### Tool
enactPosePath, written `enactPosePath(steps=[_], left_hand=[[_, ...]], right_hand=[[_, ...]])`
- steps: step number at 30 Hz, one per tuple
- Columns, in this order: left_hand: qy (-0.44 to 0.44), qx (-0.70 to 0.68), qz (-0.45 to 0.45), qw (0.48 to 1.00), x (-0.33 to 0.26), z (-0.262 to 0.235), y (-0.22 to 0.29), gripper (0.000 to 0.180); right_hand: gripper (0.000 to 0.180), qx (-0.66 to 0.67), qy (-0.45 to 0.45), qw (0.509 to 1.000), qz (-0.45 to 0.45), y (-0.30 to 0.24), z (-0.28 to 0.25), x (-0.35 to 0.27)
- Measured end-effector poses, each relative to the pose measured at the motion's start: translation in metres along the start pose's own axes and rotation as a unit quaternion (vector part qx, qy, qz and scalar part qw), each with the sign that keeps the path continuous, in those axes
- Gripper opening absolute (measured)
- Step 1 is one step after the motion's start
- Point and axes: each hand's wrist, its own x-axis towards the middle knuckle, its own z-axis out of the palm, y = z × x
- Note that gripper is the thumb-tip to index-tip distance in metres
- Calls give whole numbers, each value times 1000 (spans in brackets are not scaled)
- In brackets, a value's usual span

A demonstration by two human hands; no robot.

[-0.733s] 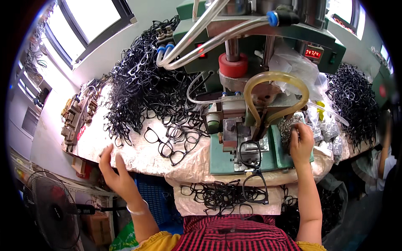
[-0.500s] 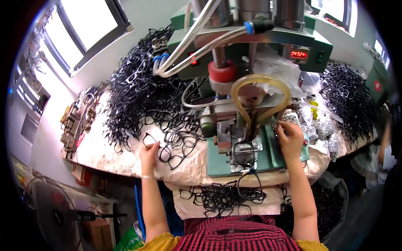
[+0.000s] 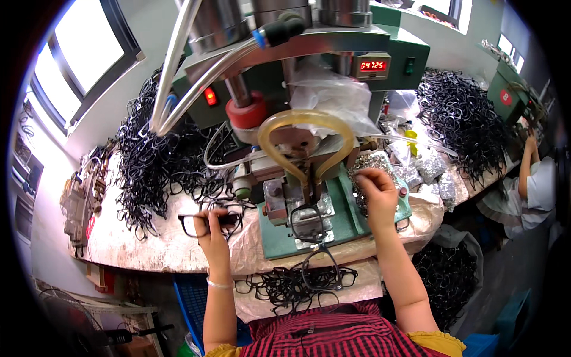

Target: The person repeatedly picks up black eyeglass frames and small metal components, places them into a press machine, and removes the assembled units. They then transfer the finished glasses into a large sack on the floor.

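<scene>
Black plastic spectacle fronts lie heaped (image 3: 160, 160) behind and to the left of our grip, and that loose tangle is what we judge most likely to cause trouble: an arm drawn back through it could snag a rim and drag several off the cloth-covered bench (image 3: 143, 250). The green bench press (image 3: 333, 208) stands just right of our held piece, with a frame already seated in its metal fixture (image 3: 306, 217); we judge that fingers straying under the head could be pinched. The black spectacle front (image 3: 208, 223) we hold sits level above the bench, one lens ring jutting left of our fingers, and a light pinch might let it twist on the way.

Our left hand (image 3: 214, 229) is raised, forearm running straight up from below, fingers closed round the front's middle. Our right hand (image 3: 377, 193) hovers beside the press, wrist bent, fingertips drawn together over the pile of small shiny metal parts (image 3: 369, 166); whether they pinch one we cannot tell.
</scene>
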Motion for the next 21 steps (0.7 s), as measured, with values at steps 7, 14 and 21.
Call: enactPosePath(steps=[7,14,21], left_hand=[[31,-14,-115,993,-38,-21,-30,20],[-95,-66,289,950,-13,75,132,23],[-157,-88,127,976,-23,102,170,24]], right_hand=[[28,-83,-117,980,-137,-33,61,-36],[48,-21,-151,986,-61,-47,64,-39],[50,-79,-173,981,-41,-80,64,-59]])
